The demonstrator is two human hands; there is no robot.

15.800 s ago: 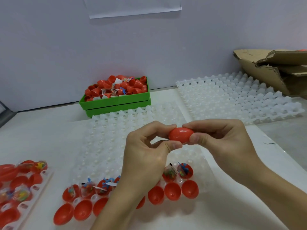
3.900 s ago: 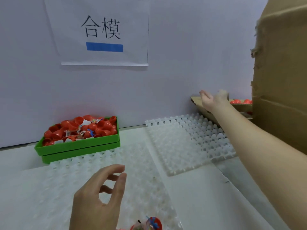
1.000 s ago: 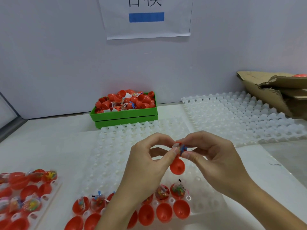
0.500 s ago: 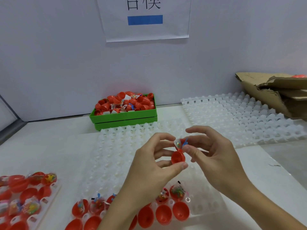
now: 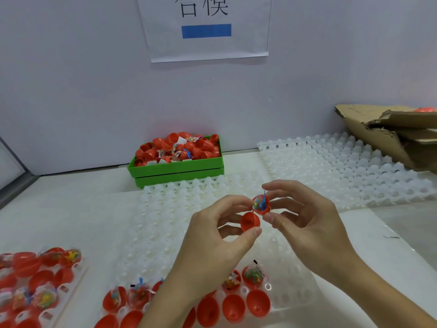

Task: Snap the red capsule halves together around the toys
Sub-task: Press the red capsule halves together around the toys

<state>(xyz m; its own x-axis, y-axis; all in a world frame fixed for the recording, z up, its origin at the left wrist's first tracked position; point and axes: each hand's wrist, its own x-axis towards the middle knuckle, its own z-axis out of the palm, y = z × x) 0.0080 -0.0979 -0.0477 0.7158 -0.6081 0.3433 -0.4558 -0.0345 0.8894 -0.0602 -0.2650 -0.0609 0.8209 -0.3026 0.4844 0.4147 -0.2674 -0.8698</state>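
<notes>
Fingertips first: left hand (image 5: 212,237) pinches the empty capsule half (image 5: 250,221) between thumb below and forefinger above, other fingers loosely curled. Right hand (image 5: 305,223) pinches the filled half (image 5: 262,204) w/ thumb under and forefinger over its rim; the bagged toy (image 5: 259,203) sits inside, a blue bit poking up past the edge. The two halves look joined at one rim point, hinge-like, mouths apart — not closed yet.

Change vs half a sec ago: the halves have swung further apart and the filled cup now tilts its mouth toward the camera, toy seated deeper vs a sec ago, when fingers were still tucking it in. Reads as loading done; next is likely folding the empty half over and pressing till it snaps. Risk: blue tip catching in the seam.

Containers, going outward — clear tray (image 5: 293,297) under the hands holds a near row of empty red halves and a row behind w/ toy bags in them. Second tray (image 5: 78,275) at left, same mix. Green bin (image 5: 176,170) at the back wall is heaped w/ loose red halves and toy packets. Cardboard box (image 5: 387,136) far right; contents mostly hidden, one red spot showing.
</notes>
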